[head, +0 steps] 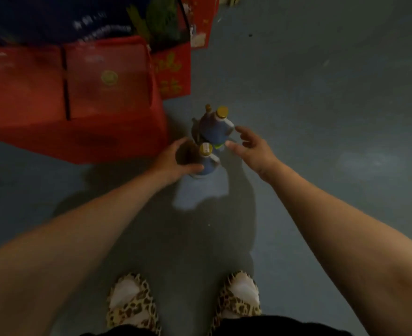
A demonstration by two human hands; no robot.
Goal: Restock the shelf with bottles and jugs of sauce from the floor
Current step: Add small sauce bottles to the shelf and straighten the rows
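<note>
Blue jugs (214, 128) stood clustered on floor (321, 117); left hand (176, 157) cupped the near jug (207, 162), right hand (251, 147) spread open, risking toppling neighbours.

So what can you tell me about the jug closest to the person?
The near jug stands upright on the grey floor. It looks like plastic, with a blue label, a pale handle at its right shoulder, and a yellow cap bearing a small sticker. The left hand curls round its left side, thumb across the front. The right hand reaches in with spread fingers, not holding it. Another blue jug stands right behind it.
</note>
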